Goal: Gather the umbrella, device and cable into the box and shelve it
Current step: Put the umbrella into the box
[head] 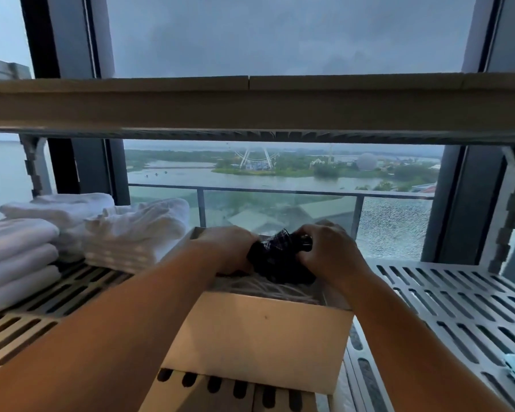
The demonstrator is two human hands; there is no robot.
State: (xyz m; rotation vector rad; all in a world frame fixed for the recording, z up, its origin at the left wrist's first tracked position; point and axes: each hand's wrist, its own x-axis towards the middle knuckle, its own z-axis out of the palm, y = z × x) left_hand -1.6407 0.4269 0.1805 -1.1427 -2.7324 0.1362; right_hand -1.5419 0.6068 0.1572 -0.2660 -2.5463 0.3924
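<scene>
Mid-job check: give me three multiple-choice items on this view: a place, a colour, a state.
1. The folded towels lie where from the box? A) left B) right C) inside
2. The cable in the box is: A) red B) white C) green
3. The umbrella is: A) opened wide B) folded, gripped by left hand and right hand C) untouched
Answers: A, they are stacked on the shelf left of it; B, pale coils show under the umbrella; B, both hands grip its dark fabric.

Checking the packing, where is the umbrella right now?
Centre of the head view: the umbrella is gripped by the left hand and right hand over the cable in the box.
</scene>
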